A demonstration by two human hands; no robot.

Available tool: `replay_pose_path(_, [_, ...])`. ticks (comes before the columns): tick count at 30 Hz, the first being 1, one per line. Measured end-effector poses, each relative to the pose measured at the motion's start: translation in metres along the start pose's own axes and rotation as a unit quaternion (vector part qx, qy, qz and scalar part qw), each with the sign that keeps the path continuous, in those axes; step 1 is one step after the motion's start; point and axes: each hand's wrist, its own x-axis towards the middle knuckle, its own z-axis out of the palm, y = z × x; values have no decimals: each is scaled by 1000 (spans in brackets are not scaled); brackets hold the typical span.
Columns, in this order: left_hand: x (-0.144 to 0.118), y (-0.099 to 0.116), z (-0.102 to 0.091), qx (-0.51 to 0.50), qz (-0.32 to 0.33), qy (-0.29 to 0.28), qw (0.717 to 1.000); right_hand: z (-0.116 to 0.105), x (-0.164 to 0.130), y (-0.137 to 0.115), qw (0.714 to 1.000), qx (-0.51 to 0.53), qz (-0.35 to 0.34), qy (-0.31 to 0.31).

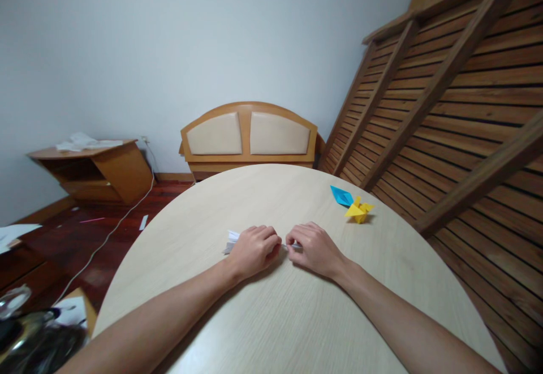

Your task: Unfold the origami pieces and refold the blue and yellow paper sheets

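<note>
Folded white paper (232,238) lies under my curled left hand (253,250); right hand (311,249) pinches its other end on the worktop (297,317).

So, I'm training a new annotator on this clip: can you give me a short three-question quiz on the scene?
1. True or false: both hands rest on the white paper.
2. Which folded piece lies nearer the hands: A) blue piece B) yellow piece?
3. What shape is the table edge?

Key:
1. True: the left hand and right hand press it, fingers curled.
2. B.
3. Round.
</note>
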Motion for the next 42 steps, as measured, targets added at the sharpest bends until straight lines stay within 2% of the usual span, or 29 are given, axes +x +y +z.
replay_pose_path(42, [1, 2, -6, -7, -5, -6, 1000, -3, -1, 2, 1000, -7, -6, 7])
